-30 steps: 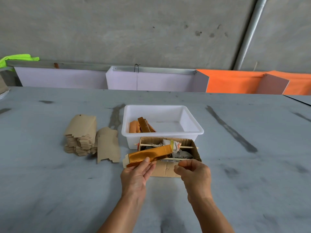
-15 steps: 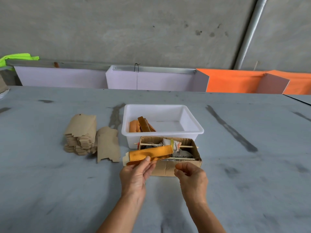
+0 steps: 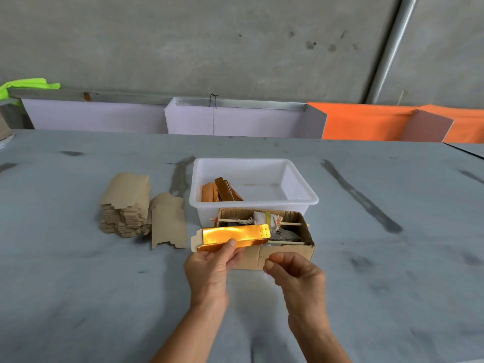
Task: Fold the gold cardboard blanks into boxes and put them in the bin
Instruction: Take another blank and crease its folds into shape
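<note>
My left hand [image 3: 212, 268] grips a long gold box [image 3: 233, 236] by its lower edge, thumb on the shiny front; its left end flap stands open and shows plain brown. My right hand [image 3: 296, 276] hovers just right of it, fingers curled together with nothing visible in them, apart from the box. Behind, a white plastic bin [image 3: 301, 197] holds a few folded gold boxes [image 3: 221, 191] in its left corner. A stack of flat blanks [image 3: 125, 203], brown side up, lies to the left, with loose blanks [image 3: 167, 221] beside it.
A small open cardboard carton [image 3: 285, 254] with sticks, cloth and scraps sits against the bin's front, right behind my hands. The grey table [image 3: 392, 258] stretches wide on both sides. White and orange panels [image 3: 366, 121] line the far edge.
My right hand has drawn back from the carton's rim toward me and curled its fingers. The gold box has levelled out in my left hand and turned its shiny face up.
</note>
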